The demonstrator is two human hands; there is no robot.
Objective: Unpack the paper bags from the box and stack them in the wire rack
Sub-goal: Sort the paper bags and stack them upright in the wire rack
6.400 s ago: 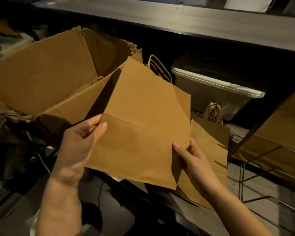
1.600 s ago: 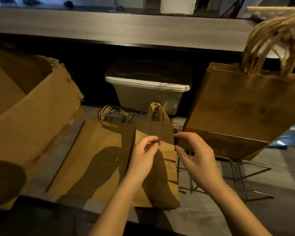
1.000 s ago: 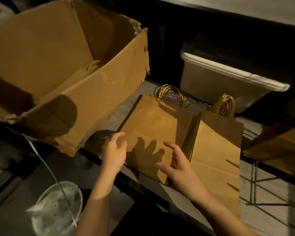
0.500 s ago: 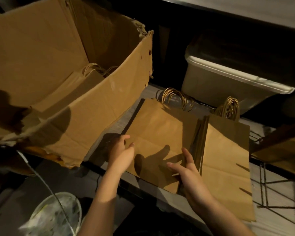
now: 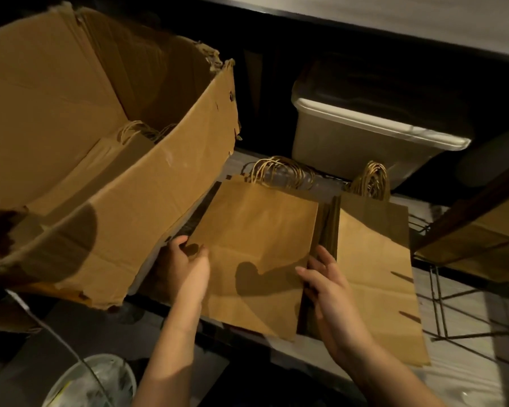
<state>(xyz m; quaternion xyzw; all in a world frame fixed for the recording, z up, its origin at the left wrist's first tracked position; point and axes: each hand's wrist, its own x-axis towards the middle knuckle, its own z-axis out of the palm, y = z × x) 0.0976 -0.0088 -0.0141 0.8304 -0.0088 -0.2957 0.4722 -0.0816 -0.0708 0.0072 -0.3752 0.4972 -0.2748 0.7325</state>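
A stack of flat brown paper bags (image 5: 256,239) with twine handles lies on the shelf in the middle. My left hand (image 5: 185,265) grips its left edge and my right hand (image 5: 325,284) presses against its right edge. A second flat bag pile (image 5: 376,268) lies just to the right. The open cardboard box (image 5: 147,195) stands at the left, with more bags (image 5: 106,163) inside. The wire rack (image 5: 441,304) is at the right, and bags (image 5: 482,239) lean in it.
A white plastic bin (image 5: 362,142) sits at the back under a dark counter (image 5: 394,16). A round container with clear plastic (image 5: 91,383) is at the lower left, below the shelf's front edge (image 5: 247,336).
My hands have gone from the right bag pile to the left stack and closed in on its two side edges. The view has moved closer.
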